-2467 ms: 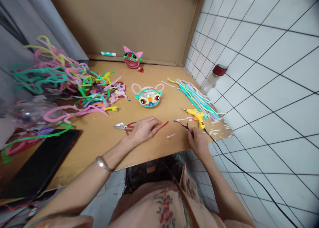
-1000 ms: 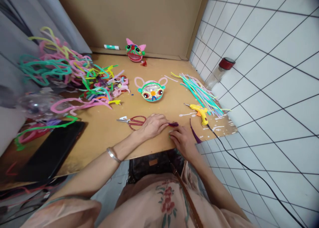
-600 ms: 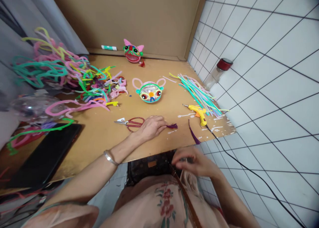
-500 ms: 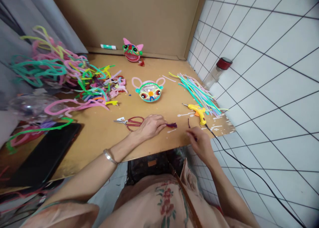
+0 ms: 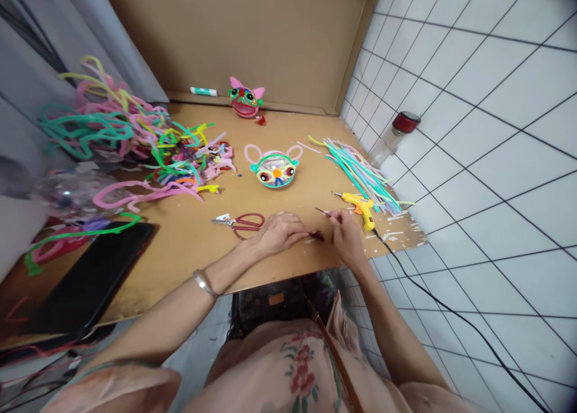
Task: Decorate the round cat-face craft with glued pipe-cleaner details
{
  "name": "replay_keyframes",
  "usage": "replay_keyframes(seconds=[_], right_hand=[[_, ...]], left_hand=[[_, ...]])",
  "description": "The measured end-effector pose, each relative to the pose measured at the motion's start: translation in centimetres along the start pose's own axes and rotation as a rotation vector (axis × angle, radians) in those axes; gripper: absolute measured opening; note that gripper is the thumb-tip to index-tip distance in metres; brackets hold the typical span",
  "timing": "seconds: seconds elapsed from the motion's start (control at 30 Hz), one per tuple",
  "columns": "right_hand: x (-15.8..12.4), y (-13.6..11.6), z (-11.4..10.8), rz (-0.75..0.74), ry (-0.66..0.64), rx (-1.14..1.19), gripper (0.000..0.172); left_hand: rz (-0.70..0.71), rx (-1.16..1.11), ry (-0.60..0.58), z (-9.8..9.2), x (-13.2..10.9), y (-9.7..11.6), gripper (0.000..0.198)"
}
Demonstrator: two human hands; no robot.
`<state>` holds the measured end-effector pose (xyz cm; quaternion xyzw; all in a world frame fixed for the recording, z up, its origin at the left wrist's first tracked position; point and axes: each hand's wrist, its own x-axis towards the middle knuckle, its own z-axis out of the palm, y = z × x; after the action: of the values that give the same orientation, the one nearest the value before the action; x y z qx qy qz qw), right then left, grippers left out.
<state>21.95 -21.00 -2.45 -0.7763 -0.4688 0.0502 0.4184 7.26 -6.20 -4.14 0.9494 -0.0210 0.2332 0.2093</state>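
Observation:
My left hand (image 5: 282,231) rests on the table near its front edge, fingers closed on a dark purple tuft (image 5: 317,235) that sticks out to the right. Just right of it, my right hand (image 5: 346,235) pinches a short, thin dark strand (image 5: 321,211), its tip pointing left above the tuft. Red-handled scissors (image 5: 246,222) lie beside my left hand, blades to the left. Beyond both hands stands an animal head (image 5: 276,169) made of pipe cleaners, with pink loop ears, round eyes and an orange nose.
A yellow glue gun (image 5: 360,208) lies right of my hands, its cord running off the table. Behind it are loose pipe cleaners (image 5: 360,175) and a red-lidded jar (image 5: 396,136). Tangled pipe cleaners (image 5: 121,130), a phone (image 5: 94,278), another animal head (image 5: 246,100) and a glue stick (image 5: 204,91) lie around.
My right hand has moved left with the strand, close to my left hand. My left hand keeps hold of the purple tuft. The view has shifted slightly.

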Motion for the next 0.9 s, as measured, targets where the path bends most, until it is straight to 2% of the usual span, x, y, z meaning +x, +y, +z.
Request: replay_keyframes(seconds=[0.13, 0.27, 0.47, 0.63, 0.77, 0.9], right_hand=[[-0.7, -2.9, 2.0, 0.013, -0.200, 0.099, 0.015], [-1.0, -3.5, 2.9, 0.036, -0.135, 0.055, 0.022], [-0.4, -2.2, 1.6, 0.037, -0.086, 0.058, 0.023], [-0.6, -1.9, 1.2, 0.047, -0.102, 0.156, 0.026], [-0.6, -2.1, 1.0, 0.049, -0.125, 0.198, 0.028], [-0.6, -2.2, 0.9, 0.024, -0.167, 0.223, 0.029]], left_hand=[[0.008, -0.052, 0.042, -0.1, 0.0, 0.3, 0.032], [-0.063, -0.178, 0.072, 0.3, -0.1, 0.3, 0.027], [-0.290, -0.311, 0.231, -0.2, -0.2, 0.4, 0.028], [-0.365, -0.417, 0.189, -0.9, 0.1, 0.6, 0.031], [-0.440, -0.560, 0.126, -1.1, 0.1, 0.5, 0.043], [-0.401, -0.614, 0.080, -1.2, 0.1, 0.5, 0.050]])
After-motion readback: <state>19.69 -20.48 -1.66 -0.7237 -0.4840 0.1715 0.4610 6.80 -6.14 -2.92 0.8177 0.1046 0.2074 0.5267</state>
